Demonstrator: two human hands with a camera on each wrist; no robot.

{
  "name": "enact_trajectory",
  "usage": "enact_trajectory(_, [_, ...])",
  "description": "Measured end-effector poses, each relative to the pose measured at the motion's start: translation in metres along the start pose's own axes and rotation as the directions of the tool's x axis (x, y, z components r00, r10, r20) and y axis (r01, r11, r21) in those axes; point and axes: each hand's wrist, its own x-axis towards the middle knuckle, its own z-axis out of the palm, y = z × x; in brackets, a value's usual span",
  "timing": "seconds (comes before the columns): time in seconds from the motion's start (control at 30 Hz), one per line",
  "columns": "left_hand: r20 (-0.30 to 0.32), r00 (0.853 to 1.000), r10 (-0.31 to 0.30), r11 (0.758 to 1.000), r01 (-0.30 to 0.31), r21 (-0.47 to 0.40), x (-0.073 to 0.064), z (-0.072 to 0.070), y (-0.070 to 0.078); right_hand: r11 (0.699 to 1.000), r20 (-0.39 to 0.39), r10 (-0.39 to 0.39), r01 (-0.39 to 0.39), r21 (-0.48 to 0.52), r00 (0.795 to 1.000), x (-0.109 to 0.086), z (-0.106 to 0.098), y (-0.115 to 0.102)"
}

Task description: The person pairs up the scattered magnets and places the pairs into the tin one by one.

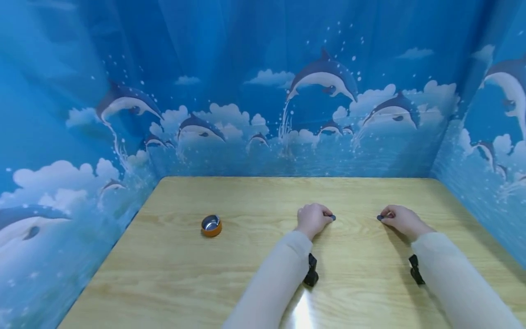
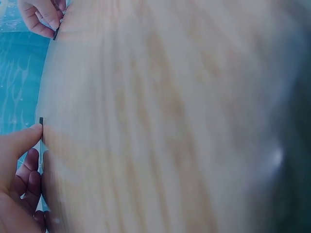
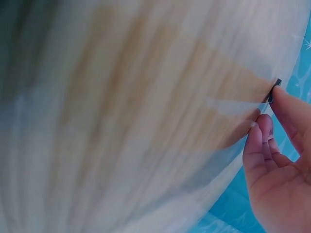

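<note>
In the head view my left hand [image 1: 313, 219] is low over the wooden table, its thumb and forefinger pinching a small dark disc [image 1: 333, 218]. To its right, my right hand [image 1: 404, 220] pinches a second small dark disc [image 1: 380, 218]. The two discs face each other across a gap. From the left wrist, the left thumb meets the thin edge of its disc [image 2: 41, 128], and the right hand [image 2: 41, 17] shows at the top. In the right wrist view the other disc [image 3: 274, 91] stands edge-on at the thumb tip, forefinger mostly hidden.
A small round orange container [image 1: 211, 233] with a shiny metallic inside stands on the table [image 1: 176, 274], left of both hands. Blue dolphin-printed curtains [image 1: 246, 91] hang along the back and both sides. Each wrist carries a black camera [image 1: 311, 270].
</note>
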Motion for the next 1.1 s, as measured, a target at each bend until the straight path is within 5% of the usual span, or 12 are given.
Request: enact_trajectory(1.1, [0.062, 0.998, 0.005, 1.0, -0.006, 0.012, -0.005, -0.006, 0.012, 0.999, 0.073, -0.037, 0.037, 0.005, 0.997, -0.002, -0.007, -0.016])
